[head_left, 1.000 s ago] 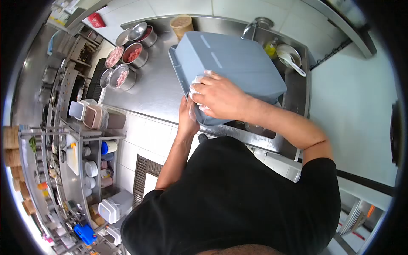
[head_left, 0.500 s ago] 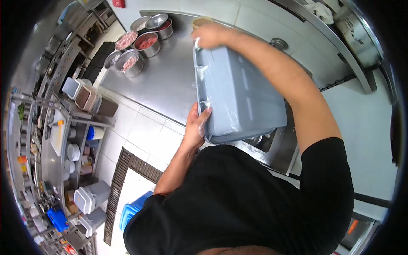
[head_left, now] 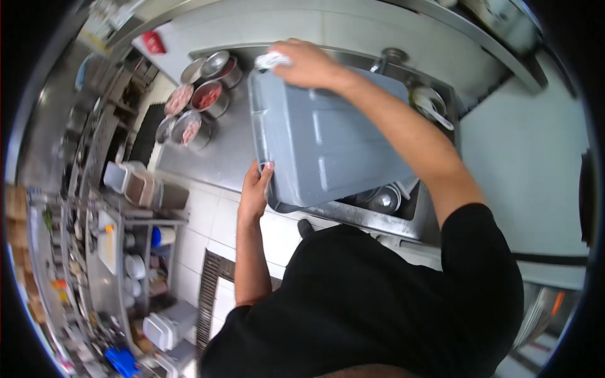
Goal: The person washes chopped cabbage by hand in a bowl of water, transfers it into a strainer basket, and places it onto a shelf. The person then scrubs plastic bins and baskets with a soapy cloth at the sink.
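Observation:
A large grey plastic tub [head_left: 302, 138] is tilted over the counter and sink, its ribbed underside turned up toward me. My left hand [head_left: 254, 189] grips its near left rim, thumb on top and fingers curled underneath. At the far left corner, my right hand [head_left: 309, 64] is closed on a crumpled white cloth [head_left: 273, 60] that presses against the rim; the cloth's exact kind is hard to make out. Part of the right hand's fingers is hidden by the cloth. The tub's inside is out of sight.
Beneath the tub's right side, the sink [head_left: 413, 211] holds metal bowls [head_left: 384, 200] and a ladle-like utensil [head_left: 441, 118]. A faucet [head_left: 380, 65] stands behind. Several metal pots of raw meat [head_left: 208, 99] crowd the steel counter [head_left: 220, 157]. Lidded bins [head_left: 145, 186] and shelves [head_left: 148, 220] line the left.
The tub has tipped so more of its underside shows, and its rim has shifted left. Both hands moved with it. The foam streaks seen on the rim are mostly out of view.

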Motion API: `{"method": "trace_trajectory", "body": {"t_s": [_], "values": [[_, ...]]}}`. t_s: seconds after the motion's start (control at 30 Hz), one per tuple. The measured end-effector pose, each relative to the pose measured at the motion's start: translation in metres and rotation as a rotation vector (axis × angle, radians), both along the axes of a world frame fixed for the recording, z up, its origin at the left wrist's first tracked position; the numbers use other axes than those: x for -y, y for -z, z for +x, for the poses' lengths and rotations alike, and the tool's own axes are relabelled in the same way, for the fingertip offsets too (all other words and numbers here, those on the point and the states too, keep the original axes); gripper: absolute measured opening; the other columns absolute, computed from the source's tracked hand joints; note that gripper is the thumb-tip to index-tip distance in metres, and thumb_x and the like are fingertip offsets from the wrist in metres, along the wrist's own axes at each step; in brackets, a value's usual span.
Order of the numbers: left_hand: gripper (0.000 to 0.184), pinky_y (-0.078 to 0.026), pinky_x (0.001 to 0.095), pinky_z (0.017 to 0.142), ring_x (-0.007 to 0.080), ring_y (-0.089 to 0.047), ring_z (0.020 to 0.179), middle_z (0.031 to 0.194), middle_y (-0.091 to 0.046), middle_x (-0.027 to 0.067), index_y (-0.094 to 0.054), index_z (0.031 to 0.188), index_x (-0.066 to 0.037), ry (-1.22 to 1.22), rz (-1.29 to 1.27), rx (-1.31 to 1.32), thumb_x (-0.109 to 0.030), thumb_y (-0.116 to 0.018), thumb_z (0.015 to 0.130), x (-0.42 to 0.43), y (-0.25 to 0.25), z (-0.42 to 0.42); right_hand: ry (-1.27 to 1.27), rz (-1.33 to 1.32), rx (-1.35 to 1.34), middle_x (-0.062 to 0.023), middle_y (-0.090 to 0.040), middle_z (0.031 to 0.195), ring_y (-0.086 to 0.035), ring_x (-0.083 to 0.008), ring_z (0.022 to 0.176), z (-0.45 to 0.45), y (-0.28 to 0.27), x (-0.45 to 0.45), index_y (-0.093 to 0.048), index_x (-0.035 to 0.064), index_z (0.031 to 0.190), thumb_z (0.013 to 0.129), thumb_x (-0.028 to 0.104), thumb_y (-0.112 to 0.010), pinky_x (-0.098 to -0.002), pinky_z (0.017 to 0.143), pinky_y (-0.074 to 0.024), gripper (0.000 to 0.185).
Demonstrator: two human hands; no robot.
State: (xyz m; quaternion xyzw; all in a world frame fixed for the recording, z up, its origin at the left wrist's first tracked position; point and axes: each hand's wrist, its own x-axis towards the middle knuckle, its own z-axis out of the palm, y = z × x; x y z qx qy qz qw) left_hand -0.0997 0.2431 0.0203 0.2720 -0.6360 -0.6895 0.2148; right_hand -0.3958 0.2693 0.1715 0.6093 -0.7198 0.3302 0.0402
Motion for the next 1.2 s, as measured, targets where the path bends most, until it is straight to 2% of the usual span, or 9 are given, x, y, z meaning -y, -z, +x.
{"method": "trace_trajectory", "body": {"t_s": [0.1, 0.23, 0.47, 0.6, 0.8, 0.9, 1.0, 1.1, 1.2], "values": [[0.027, -0.048, 0.0296, 0.087, 0.0119, -0.059, 0.097, 0.105, -0.067, 0.0036, -0.061, 0.121, -0.001, -0.081, 0.002, -0.017, -0.023, -0.058, 0.105, 0.001, 0.004, 0.004, 0.056, -0.125, 0.034, -0.0210, -0.069, 0.113, -0.066, -0.0399, 0.104, -0.004, 0.017, 0.018, -0.068, 0.0099, 0.114, 0.083, 0.037, -0.064, -0.0492, 0.091, -0.0529, 0.042], [0.027, -0.050, 0.0296, 0.085, 0.0138, -0.063, 0.093, 0.104, -0.068, 0.0049, -0.062, 0.120, 0.000, -0.203, 0.093, -0.079, -0.020, -0.064, 0.102, 0.025, 0.005, 0.049, 0.029, 0.068, 0.254, -0.0196, -0.072, 0.106, -0.067, -0.0363, 0.104, -0.019, 0.009, 0.019, -0.072, 0.0068, 0.103, 0.086, 0.039, -0.063, -0.0442, 0.089, -0.0523, 0.037], [0.045, -0.050, 0.0288, 0.086, 0.0157, -0.064, 0.094, 0.104, -0.069, 0.0066, -0.059, 0.124, 0.002, -0.126, -0.013, -0.274, -0.026, -0.076, 0.093, 0.052, -0.002, 0.084, -0.117, 0.039, 0.439, -0.0122, -0.073, 0.104, -0.067, -0.0221, 0.099, -0.086, 0.054, -0.055, -0.072, 0.0094, 0.116, 0.092, 0.041, -0.063, -0.0362, 0.087, -0.0520, 0.041], [0.045, -0.049, 0.0292, 0.086, 0.0175, -0.064, 0.094, 0.104, -0.069, 0.0067, -0.060, 0.121, 0.002, -0.094, 0.014, -0.296, -0.026, -0.078, 0.091, 0.061, 0.015, 0.082, 0.278, -0.040, 0.519, -0.0144, -0.071, 0.106, -0.066, -0.0261, 0.098, -0.146, 0.136, -0.097, -0.069, 0.0064, 0.119, 0.090, 0.043, -0.062, -0.0375, 0.087, -0.0516, 0.047], [0.040, -0.050, 0.0295, 0.085, 0.0171, -0.065, 0.093, 0.104, -0.070, 0.0075, -0.063, 0.117, 0.002, -0.041, -0.036, -0.261, -0.026, -0.077, 0.092, 0.087, 0.017, 0.081, 0.471, 0.264, 0.765, -0.0138, -0.070, 0.109, -0.066, -0.0260, 0.101, -0.177, 0.161, -0.140, -0.068, 0.0030, 0.120, 0.091, 0.042, -0.061, -0.0372, 0.087, -0.0506, 0.049], [0.042, -0.052, 0.0317, 0.085, 0.0180, -0.065, 0.095, 0.105, -0.070, 0.0084, -0.063, 0.119, 0.002, -0.006, 0.008, -0.296, -0.026, -0.078, 0.091, 0.081, 0.015, 0.078, 0.507, -0.140, 1.324, -0.0104, -0.069, 0.116, -0.065, -0.0236, 0.106, -0.175, 0.204, -0.158, -0.066, 0.0012, 0.122, 0.096, 0.040, -0.056, -0.0372, 0.090, -0.0501, 0.048], [0.049, -0.056, 0.0333, 0.081, 0.0223, -0.068, 0.094, 0.105, -0.069, 0.0120, -0.060, 0.123, 0.004, -0.032, 0.030, -0.284, -0.033, -0.073, 0.094, 0.077, 0.018, 0.076, 0.428, -0.316, 1.676, -0.0051, -0.070, 0.106, -0.064, -0.0197, 0.101, -0.148, 0.252, -0.171, -0.068, 0.0066, 0.114, 0.098, 0.041, -0.054, -0.0354, 0.088, -0.0497, 0.041], [0.053, -0.057, 0.0353, 0.084, 0.0249, -0.068, 0.099, 0.111, -0.068, 0.0136, -0.056, 0.129, 0.003, -0.045, 0.120, -0.330, -0.039, -0.067, 0.098, 0.072, 0.027, 0.079, 0.565, -0.195, 1.660, -0.0054, -0.068, 0.117, -0.063, -0.0182, 0.106, -0.109, 0.306, -0.171, -0.066, 0.0057, 0.122, 0.101, 0.040, -0.050, -0.0368, 0.091, -0.0494, 0.043], [0.058, -0.058, 0.0417, 0.092, 0.0292, -0.066, 0.110, 0.128, -0.063, 0.0154, -0.050, 0.140, -0.001, -0.006, 0.250, -0.434, -0.044, -0.056, 0.103, 0.085, 0.052, 0.091, 0.489, -0.223, 1.731, -0.0057, -0.065, 0.125, -0.062, -0.0174, 0.110, -0.055, 0.283, -0.189, -0.065, 0.0056, 0.126, 0.103, 0.039, -0.048, -0.0353, 0.097, -0.0473, 0.044]]}}
